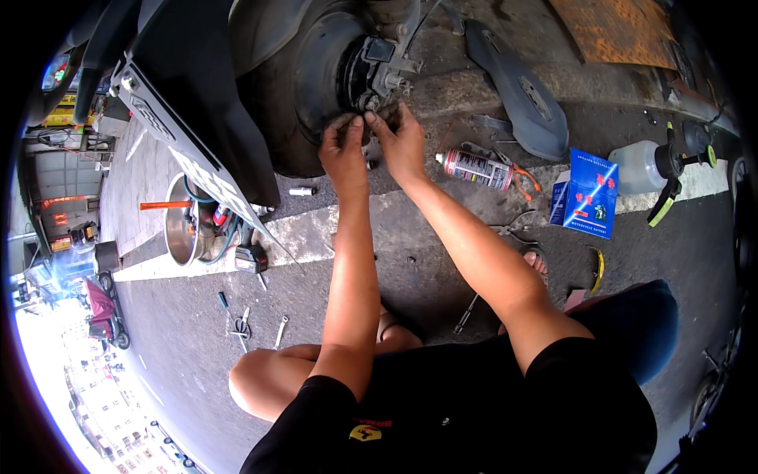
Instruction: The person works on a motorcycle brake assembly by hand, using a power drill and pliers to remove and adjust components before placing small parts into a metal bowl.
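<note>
At the lower right of the wheel (320,79), we have a small metal fitting (369,103); our left hand (345,154) and right hand (401,146) meet there, fingers bent inward, though we cannot tell what they grip. A spray can (478,170) and blue box (594,193) sit right of the wheel, a metal bowl (178,231) lower left.

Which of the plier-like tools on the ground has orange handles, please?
The orange-handled pliers, right beside the lying spray can. The other plier-like tool, lower in the picture and near the person's foot, shows no orange.
</note>
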